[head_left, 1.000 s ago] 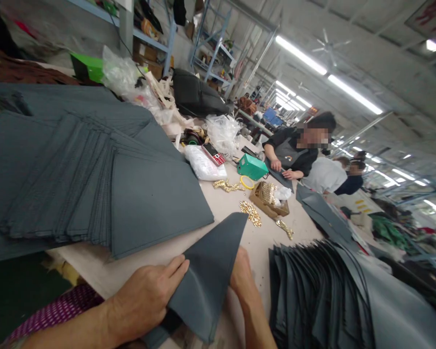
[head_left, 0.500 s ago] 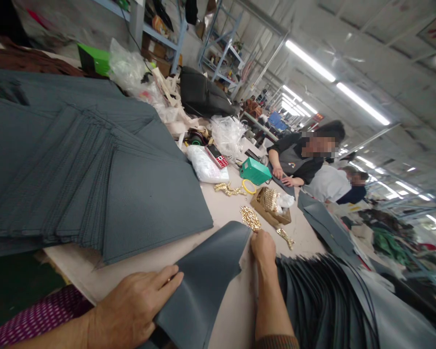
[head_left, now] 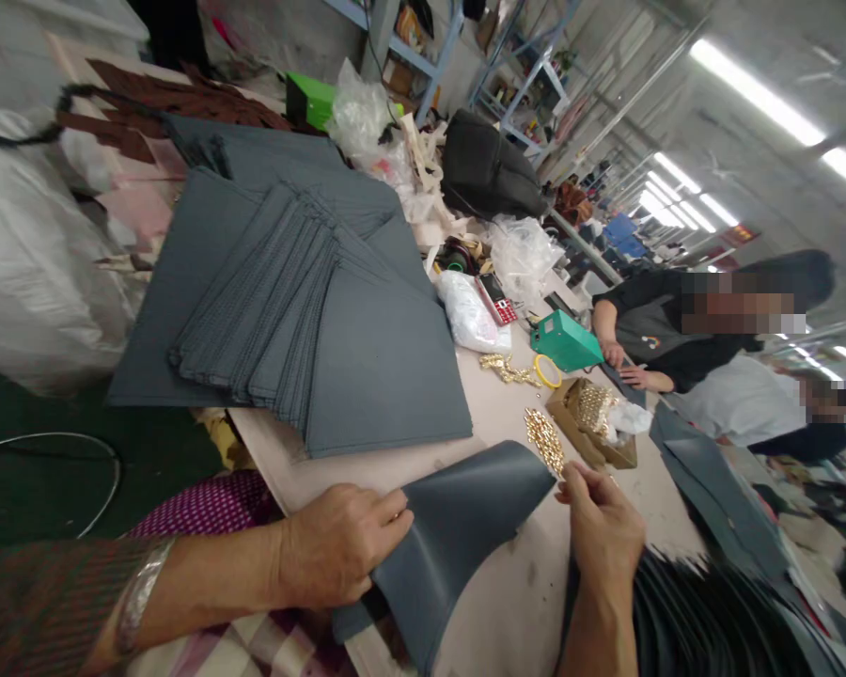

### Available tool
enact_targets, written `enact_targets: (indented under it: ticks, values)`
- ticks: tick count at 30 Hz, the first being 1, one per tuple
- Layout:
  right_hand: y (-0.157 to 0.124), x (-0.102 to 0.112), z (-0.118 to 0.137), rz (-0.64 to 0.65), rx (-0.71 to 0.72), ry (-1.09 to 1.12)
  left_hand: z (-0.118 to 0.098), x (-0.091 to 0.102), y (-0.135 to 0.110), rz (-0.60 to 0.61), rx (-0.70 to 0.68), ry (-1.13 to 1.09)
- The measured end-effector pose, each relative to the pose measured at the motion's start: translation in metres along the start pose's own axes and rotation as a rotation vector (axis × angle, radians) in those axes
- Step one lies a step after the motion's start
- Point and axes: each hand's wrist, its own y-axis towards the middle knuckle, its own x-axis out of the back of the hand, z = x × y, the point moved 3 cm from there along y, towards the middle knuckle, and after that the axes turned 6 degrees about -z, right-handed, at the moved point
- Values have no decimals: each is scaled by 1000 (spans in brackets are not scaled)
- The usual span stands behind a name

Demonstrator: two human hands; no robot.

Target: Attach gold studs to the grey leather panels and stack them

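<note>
Dark blue-grey panel (head_left: pixel 465 536), one piece, lies at the near edge of the table (head_left: pixel 497 611), curled up along its length, with its far corner pointing toward the gold pieces. Two hands work at it. The left hand (head_left: pixel 349 545) has its fingers bent and grasps the panel's left edge; one silvery bracelet (head_left: pixel 145 588) circles that wrist. The right hand (head_left: pixel 603 522) is at the far corner, fingers curled and tips drawn together; whether they pinch the corner, a small gold piece or nothing, one cannot tell.

Just beyond that corner lies one pile of gold pieces (head_left: pixel 544 440), too many and too small to count. Behind it stand one cardboard box (head_left: pixel 624 458) with gold and white contents, one yellow ring (head_left: pixel 547 370) and one gold tangle (head_left: pixel 509 369). Farther back are one green box (head_left: pixel 565 340) and one white packet (head_left: pixel 474 315) with one red phone (head_left: pixel 497 299) leaning on it.

Two stacks of similar panels flank the work: one fanned stack (head_left: pixel 387 367) to the left, one upright-edged stack (head_left: pixel 705 611) to the right, their sheets uncountable. Across the table one co-worker (head_left: pixel 649 310) has both hands on a dark piece.
</note>
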Motion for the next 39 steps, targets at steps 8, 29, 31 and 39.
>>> enact_targets:
  ticks: [8, 29, 31, 39]
  values:
    - [-119, -53, 83, 743, 178, 404, -1, -2, 0, -65, -69, 75]
    - [-98, -80, 105, 959, 2, 126, 0, -5, -3, -144, -117, 38]
    - [-94, -81, 108, 973, 26, 68, 0, -5, -3, -146, -114, 32]
    - [-85, -68, 132, 924, 260, -91, 2, -15, -9, -155, -91, -49]
